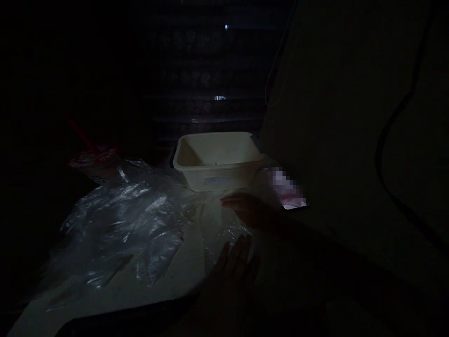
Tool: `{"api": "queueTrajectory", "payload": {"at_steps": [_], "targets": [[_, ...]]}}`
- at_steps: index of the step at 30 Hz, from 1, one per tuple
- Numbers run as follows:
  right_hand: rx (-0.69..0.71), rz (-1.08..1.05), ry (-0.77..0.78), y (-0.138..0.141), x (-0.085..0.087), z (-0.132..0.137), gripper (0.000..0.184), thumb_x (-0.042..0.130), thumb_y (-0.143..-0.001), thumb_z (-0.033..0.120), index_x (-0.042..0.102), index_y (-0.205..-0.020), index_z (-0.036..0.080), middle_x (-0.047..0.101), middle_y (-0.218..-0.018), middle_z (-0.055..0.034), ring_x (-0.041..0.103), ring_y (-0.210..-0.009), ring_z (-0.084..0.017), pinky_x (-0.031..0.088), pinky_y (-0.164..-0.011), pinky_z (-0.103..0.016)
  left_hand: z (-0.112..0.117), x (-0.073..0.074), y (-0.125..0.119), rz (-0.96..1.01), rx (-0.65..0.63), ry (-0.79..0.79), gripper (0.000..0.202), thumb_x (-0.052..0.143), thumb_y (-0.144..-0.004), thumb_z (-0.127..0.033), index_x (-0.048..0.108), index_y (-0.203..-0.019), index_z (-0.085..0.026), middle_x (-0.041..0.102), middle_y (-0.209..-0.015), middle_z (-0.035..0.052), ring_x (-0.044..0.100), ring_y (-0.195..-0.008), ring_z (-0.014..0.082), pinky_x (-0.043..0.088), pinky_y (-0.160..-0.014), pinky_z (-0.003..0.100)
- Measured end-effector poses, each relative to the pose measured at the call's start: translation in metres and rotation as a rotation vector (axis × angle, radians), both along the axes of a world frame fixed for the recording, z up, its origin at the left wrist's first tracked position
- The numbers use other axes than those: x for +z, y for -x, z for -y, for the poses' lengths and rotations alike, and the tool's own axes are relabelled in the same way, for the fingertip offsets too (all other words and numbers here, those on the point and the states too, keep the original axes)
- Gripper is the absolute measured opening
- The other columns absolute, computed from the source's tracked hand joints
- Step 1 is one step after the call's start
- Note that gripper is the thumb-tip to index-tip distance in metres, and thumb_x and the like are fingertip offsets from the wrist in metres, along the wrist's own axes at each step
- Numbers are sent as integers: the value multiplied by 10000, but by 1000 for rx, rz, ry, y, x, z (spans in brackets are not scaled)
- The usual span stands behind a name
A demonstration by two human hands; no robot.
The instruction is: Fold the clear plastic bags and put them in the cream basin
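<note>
The scene is very dark. My left hand point(234, 262) lies flat with its fingers stretched out, on or just over a clear plastic bag point(219, 234) on the table. Farther out, my right hand point(250, 209) rests on the same bag with its fingers extended toward the left. It holds nothing that I can make out. A cream plastic tub point(217, 159) stands just beyond the hands, and it looks empty.
A heap of crumpled clear plastic bags point(129, 220) covers the table's left half. A red-topped packet point(91, 158) lies at the far left. A lit phone point(294, 202) sits right of the tub. Dark wall and a cable point(389, 135) fill the right.
</note>
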State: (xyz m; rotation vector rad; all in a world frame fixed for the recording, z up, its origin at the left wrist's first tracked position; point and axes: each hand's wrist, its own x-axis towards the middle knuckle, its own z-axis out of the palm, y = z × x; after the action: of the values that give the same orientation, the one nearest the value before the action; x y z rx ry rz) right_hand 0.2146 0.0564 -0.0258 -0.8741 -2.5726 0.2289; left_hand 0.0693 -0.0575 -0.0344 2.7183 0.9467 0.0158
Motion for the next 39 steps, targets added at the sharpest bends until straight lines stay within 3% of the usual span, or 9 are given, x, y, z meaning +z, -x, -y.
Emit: {"api": "queueTrajectory", "payload": {"at_steps": [4,8,11,14,21,28,34,39], "targets": [[-86,4,-66,-36,-14,22,374,286,-743,132,522,-1033,136,527,-1099,-59,434,-1041,-138,367,-860,-333,-2,8,1,43,-34,-56,620,416,-749,-250,125,-1281,-122,29,-1348,127,-37,-1202,300,131,-956,482],[-90,234,-48,-57,-32,52,390,286,-777,170,455,-1128,169,445,-1188,-50,373,-1104,-172,329,-899,-378,-4,16,19,133,-56,-117,565,397,-774,-303,153,-1273,-200,28,-1358,68,-1,-1211,284,160,-951,483],[-68,267,-35,-59,-37,75,386,309,-792,206,413,-1164,199,415,-1215,-31,330,-1135,-159,296,-932,-365,-5,17,39,148,21,-109,547,334,-798,-279,87,-1283,-219,15,-1359,46,30,-1216,262,205,-940,470],[-65,290,-36,-53,-35,91,408,331,-800,231,360,-1202,167,361,-1252,-55,271,-1168,-172,272,-946,-375,-6,13,49,113,-3,-70,529,294,-815,-235,59,-1287,-201,37,-1358,51,37,-1220,229,183,-961,437],[-67,354,-4,-44,-29,94,532,332,-802,315,159,-1282,166,236,-1313,-58,218,-1188,-212,269,-931,-429,-10,5,45,45,9,1,557,290,-834,-269,-14,-1287,-157,30,-1354,57,7,-1219,222,93,-975,469],[-134,323,-77,-46,-27,98,507,337,-804,305,199,-1275,175,206,-1319,-58,208,-1193,-203,302,-925,-388,-14,6,47,32,-1,3,421,254,-856,-307,177,-1266,-245,149,-1341,-8,35,-1220,227,89,-962,513],[-131,247,-72,-51,-27,97,382,342,-802,229,404,-1172,158,392,-1228,-69,294,-1157,-188,320,-917,-384,-13,5,48,73,9,-43,414,275,-851,-306,211,-1255,-240,188,-1334,-2,54,-1219,230,107,-959,517],[-161,187,-100,-54,-29,98,351,344,-794,193,456,-1126,163,465,-1167,-70,382,-1100,-173,375,-873,-353,-11,-6,50,118,21,-145,456,291,-839,-250,154,-1273,-223,114,-1351,34,55,-1216,259,156,-939,532]]}}
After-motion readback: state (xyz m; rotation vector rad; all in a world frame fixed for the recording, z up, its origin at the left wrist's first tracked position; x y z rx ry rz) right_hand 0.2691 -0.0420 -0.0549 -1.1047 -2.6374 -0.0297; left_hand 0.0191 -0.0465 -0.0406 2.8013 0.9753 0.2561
